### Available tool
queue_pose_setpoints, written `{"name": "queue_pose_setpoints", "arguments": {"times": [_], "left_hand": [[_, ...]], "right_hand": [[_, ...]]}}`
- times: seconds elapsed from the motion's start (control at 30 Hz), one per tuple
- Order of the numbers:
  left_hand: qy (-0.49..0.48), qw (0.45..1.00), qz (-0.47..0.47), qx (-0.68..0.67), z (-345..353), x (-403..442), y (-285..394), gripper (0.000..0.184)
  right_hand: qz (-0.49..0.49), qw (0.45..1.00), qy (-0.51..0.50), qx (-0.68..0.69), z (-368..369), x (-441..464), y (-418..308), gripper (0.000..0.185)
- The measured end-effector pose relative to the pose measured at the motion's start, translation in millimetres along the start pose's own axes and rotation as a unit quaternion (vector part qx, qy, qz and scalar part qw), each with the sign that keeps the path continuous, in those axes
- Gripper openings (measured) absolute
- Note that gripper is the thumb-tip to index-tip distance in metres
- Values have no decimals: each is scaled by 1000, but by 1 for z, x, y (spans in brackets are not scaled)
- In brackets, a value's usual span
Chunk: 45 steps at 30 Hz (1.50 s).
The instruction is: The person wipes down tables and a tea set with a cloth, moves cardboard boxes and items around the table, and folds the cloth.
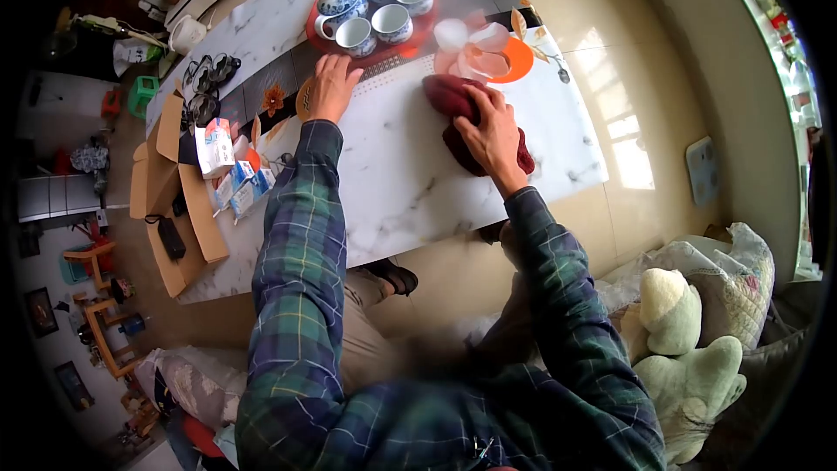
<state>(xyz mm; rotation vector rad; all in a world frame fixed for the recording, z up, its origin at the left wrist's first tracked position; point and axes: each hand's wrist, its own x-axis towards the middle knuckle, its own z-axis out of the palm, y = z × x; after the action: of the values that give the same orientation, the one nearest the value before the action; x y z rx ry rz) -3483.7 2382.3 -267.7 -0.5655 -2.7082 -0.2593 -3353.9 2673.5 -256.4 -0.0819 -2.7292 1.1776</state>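
Observation:
My right hand [493,133] presses down on a bunched dark red cloth [452,96], its fingers curled into the fabric. The cloth lies on the marble-patterned table cover [392,201]. My left hand [331,87] rests with fingers spread just below a round red tray [427,33]; whether the fingertips touch the tray's edge I cannot tell. On that tray stand a blue-and-white teapot [343,2] with its lid on and several matching cups [392,24], which look empty.
An open cardboard box [202,218] sits at the table's left, beside small printed packets [244,187] and a white carton [215,148]. Dark sunglasses [209,78] lie further back. A stuffed toy [689,375] sits at lower right. The table's right edge borders tiled floor [602,105].

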Motion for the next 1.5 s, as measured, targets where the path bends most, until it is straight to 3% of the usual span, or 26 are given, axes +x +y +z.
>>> {"name": "queue_pose_setpoints", "arguments": {"times": [0.17, 0.47, 0.53, 0.57, 0.6, 0.67, 0.7, 0.87, 0.93, 1.0, 1.07, 1.1, 1.13, 1.2, 1.27, 1.4, 1.47, 1.5], "left_hand": [[23, 999, 1, -40, -7, 4, 12, 28], [53, 996, 11, -66, 0, -2, 18, 16], [138, 977, -14, -164, 1, -8, 19, 13], [171, 944, -82, -269, 0, -11, 23, 11], [168, 945, -82, -269, 1, -10, 19, 11], [87, 851, -422, -301, -1, -5, 0, 19], [1, 830, -464, -311, -3, 2, -8, 32], [-83, 855, -433, -273, 7, 32, -13, 35], [-81, 858, -454, -224, 1, 30, 2, 34], [-20, 840, -459, -288, 28, 6, -12, 34], [-36, 856, -442, -266, 0, -13, 11, 23], [6, 834, -426, -351, -13, -26, 23, 16], [13, 834, -408, -370, -22, -43, 26, 20], [-19, 814, -486, -317, -27, -76, 23, 21], [-13, 810, -462, -360, -41, -113, 30, 25], [37, 804, -478, -352, -62, -177, 59, 43], [76, 828, -441, -339, -63, -203, 68, 53], [99, 862, -411, -279, -27, -233, 45, 59]], "right_hand": [[81, 969, 76, 221, -22, 16, 16, 53], [108, 958, 50, 261, -27, 18, 19, 57], [110, 955, 43, 272, -25, 20, 20, 57], [116, 954, 50, 271, -24, 19, 19, 57], [124, 953, 59, 269, -24, 18, 19, 57], [123, 947, 57, 291, -27, 18, 17, 58], [116, 942, 53, 310, -28, 18, 17, 58], [119, 953, 58, 271, -26, 19, 19, 57], [108, 944, 58, 305, -28, 21, 21, 56], [107, 940, 61, 318, -26, 25, 30, 56], [106, 936, 61, 330, -27, 25, 38, 55], [99, 942, 77, 310, -29, 26, 41, 56], [91, 948, 91, 291, -32, 24, 42, 56], [92, 952, 95, 278, -40, 19, 41, 56], [77, 966, 102, 226, -43, 0, 31, 57], [-48, 993, 57, 95, 7, -71, 5, 70], [-115, 989, 38, -91, 26, -101, -38, 78], [-86, 993, 42, -75, 33, -101, -48, 78]]}}
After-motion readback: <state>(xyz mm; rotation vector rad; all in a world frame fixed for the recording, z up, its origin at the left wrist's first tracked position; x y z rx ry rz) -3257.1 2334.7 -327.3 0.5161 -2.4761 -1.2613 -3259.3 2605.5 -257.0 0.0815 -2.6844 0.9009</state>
